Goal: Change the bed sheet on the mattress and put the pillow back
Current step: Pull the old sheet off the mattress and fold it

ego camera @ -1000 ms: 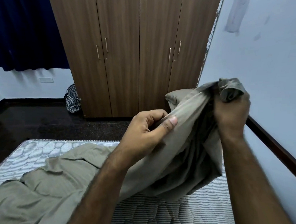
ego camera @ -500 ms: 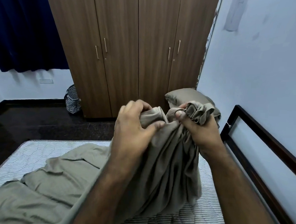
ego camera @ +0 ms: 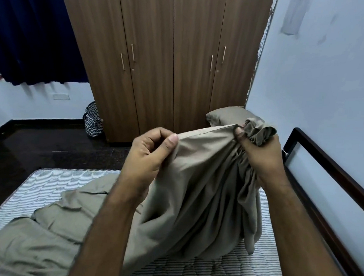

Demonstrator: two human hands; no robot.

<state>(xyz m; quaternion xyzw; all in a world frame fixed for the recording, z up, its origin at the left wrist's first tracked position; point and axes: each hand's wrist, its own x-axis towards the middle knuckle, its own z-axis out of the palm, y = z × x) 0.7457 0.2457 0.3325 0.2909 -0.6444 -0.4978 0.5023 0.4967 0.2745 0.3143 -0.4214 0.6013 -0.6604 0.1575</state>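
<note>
A khaki bed sheet is lifted above the striped mattress, and its loose end trails over the bed to the lower left. My left hand pinches the sheet's hemmed edge between thumb and fingers. My right hand grips a bunched handful of the same edge further right. The hem runs taut between both hands. A pillow in matching khaki lies beyond the sheet at the far right, against the wall.
A wooden wardrobe stands beyond the bed's far end. A dark bed frame rail runs along the pale wall on the right. A patterned basket sits on the dark floor left of the wardrobe, below a navy curtain.
My hands have moved apart from a close bunch, drawing a stretch of the hem taut between them. The right hand is lower than a second ago.
</note>
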